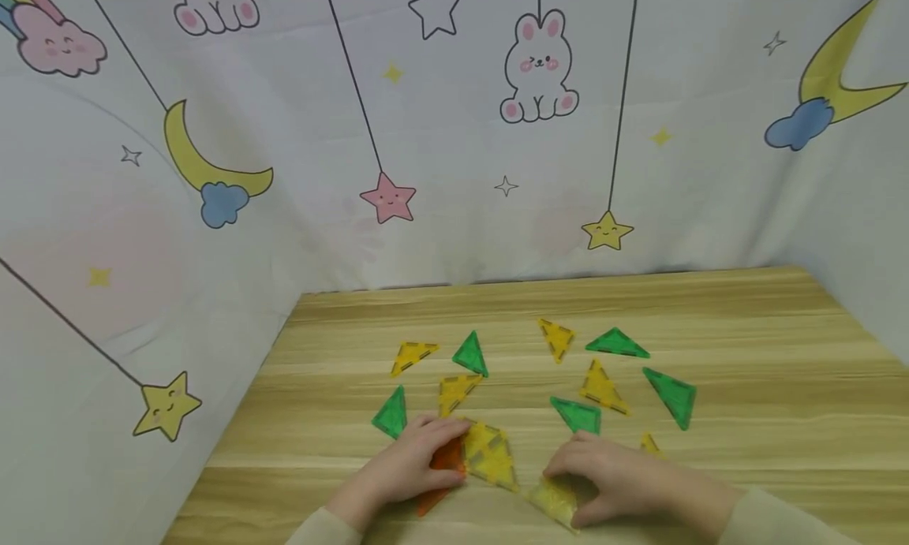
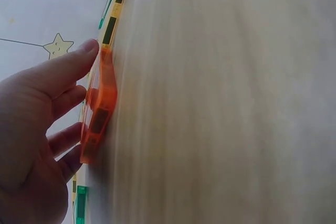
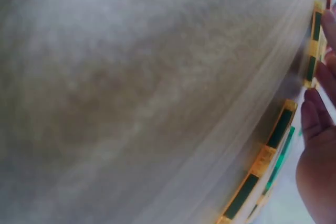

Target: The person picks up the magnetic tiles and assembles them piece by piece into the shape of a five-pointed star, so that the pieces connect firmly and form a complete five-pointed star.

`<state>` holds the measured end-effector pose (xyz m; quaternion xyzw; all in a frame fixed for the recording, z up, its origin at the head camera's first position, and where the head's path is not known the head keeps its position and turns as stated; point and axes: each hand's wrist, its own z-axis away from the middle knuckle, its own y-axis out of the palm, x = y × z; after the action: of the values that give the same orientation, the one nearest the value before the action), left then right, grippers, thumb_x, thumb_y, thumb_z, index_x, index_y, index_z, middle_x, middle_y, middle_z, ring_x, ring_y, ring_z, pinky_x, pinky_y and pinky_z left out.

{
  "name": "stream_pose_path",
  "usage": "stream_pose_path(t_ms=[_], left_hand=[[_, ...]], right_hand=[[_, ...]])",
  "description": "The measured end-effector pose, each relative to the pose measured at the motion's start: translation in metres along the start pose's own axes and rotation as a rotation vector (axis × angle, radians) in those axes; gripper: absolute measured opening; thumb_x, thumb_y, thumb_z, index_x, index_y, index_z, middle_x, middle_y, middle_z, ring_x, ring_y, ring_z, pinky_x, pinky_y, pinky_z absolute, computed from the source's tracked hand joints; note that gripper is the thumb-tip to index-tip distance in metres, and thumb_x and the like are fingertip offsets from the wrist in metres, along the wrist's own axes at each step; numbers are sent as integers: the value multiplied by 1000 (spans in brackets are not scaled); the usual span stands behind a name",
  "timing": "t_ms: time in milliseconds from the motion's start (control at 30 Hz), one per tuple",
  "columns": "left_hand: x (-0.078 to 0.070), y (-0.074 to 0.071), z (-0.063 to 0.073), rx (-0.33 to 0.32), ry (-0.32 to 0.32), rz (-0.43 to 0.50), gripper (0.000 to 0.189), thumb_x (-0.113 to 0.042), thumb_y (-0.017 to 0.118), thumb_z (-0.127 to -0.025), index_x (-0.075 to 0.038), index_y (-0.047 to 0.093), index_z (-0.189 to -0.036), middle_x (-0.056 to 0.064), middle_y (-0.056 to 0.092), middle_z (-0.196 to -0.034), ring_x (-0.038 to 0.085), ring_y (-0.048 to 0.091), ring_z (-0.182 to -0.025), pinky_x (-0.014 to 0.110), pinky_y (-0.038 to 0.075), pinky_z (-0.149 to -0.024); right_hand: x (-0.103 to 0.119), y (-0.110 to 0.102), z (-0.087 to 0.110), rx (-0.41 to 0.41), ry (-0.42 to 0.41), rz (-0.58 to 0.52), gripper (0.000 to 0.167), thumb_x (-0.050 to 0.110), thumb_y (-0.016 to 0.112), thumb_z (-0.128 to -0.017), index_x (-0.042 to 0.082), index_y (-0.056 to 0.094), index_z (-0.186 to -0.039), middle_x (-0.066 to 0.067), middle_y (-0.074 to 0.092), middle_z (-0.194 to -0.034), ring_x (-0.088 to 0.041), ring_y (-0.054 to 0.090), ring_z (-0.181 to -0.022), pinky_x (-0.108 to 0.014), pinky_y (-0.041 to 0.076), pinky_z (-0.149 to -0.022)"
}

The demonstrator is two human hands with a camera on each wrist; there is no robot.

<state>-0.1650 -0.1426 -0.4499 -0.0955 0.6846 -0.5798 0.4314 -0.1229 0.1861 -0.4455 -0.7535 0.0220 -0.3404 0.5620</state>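
In the head view my left hand (image 1: 406,468) grips an orange magnetic tile (image 1: 430,501) between thumb and fingers, near the table's front. The orange tile (image 2: 106,90) appears edge-on in the left wrist view, against the yellow tiles. Directly right of it lie joined yellow triangular magnetic tiles (image 1: 490,455). My right hand (image 1: 612,475) pinches another yellow magnetic tile (image 1: 557,501), whose near corner points toward that joined group. In the right wrist view, fingertips meet the edge of this yellow tile (image 3: 314,45). Fingers cover part of both held tiles.
Loose triangular tiles lie beyond the hands: several green ones, such as the green tile (image 1: 671,397), and several yellow ones, such as the yellow tile (image 1: 602,387). A yellow tile (image 1: 649,445) is partly hidden behind the right forearm. A printed curtain (image 1: 454,135) borders the wooden table (image 1: 767,332).
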Motion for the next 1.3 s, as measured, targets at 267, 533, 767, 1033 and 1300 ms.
stream_pose_path(t_ms=[267, 533, 767, 1033, 1300], left_hand=[[1, -4, 2, 3, 14, 13, 61, -38, 67, -86, -16, 46, -139, -5, 47, -138, 22, 38, -122, 41, 35, -98], [-1, -4, 1, 3, -23, 16, 63, -39, 68, -85, -16, 46, -139, -5, 48, -137, 23, 39, -120, 43, 36, -97], [-1, -2, -1, -8, -25, 3, 62, -40, 67, -85, -16, 47, -139, -3, 48, -137, 22, 41, -117, 41, 37, -96], [-3, 0, -1, -12, -22, 16, 62, -40, 66, -86, -15, 47, -139, -1, 48, -137, 20, 40, -114, 38, 38, -94], [-4, -2, 0, 10, -40, 37, 63, -40, 66, -86, -15, 45, -140, -2, 47, -139, 21, 38, -117, 40, 36, -97]], right_hand=[[2, 5, -2, -20, 23, 6, 42, 41, 68, -84, 18, 60, -118, 11, 58, -116, -9, 49, -105, -27, 45, -83], [1, 8, -3, -50, -9, 28, 44, 43, 67, -84, 16, 60, -117, 9, 58, -115, -9, 49, -104, -27, 45, -83], [5, 9, -4, -42, 18, 22, 44, 44, 66, -84, 16, 60, -118, 10, 57, -115, -8, 49, -103, -27, 45, -83], [10, 10, -8, -21, 84, 15, 52, 50, 63, -84, 11, 61, -119, 9, 55, -113, -7, 48, -102, -27, 45, -84], [12, 14, -13, -3, 155, -32, 59, 55, 62, -82, 10, 59, -121, 10, 50, -110, -4, 46, -99, -27, 45, -83]])
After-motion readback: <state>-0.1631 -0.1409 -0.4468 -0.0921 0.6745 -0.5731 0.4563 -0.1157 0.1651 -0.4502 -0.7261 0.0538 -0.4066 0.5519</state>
